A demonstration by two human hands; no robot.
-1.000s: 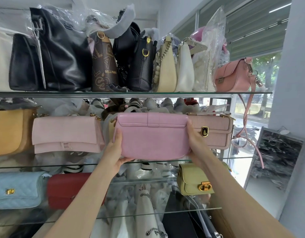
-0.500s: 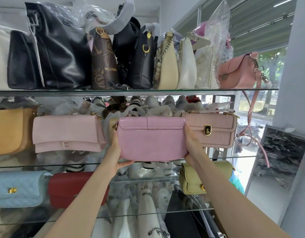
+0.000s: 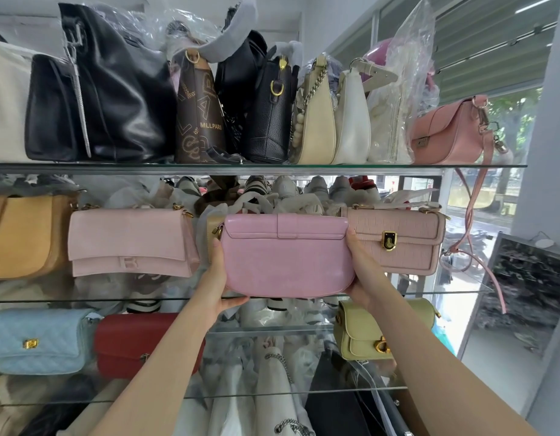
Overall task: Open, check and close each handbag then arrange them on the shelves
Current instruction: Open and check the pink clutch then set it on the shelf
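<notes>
Both hands grip the pink handbag (image 3: 288, 256) by its ends: L hand (image 3: 217, 284) curls round the left end w/ thumb under the base, R hand (image 3: 362, 272) wraps the right end. Flap closed. Bag sits at the middle glass shelf (image 3: 83, 299) front edge, in the gap btwn pale pink flap bag (image 3: 130, 243) and croc-textured pink bag (image 3: 401, 240), nearly touching the latter.

The brown handbag (image 3: 200, 121) on the top glass shelf (image 3: 335, 167) bears "MLLPARS" in small gold letters, with large gold letters printed above it, partly readable. The pale pink handbag (image 3: 127, 240) on the middle shelf has an embossed "B".
</notes>
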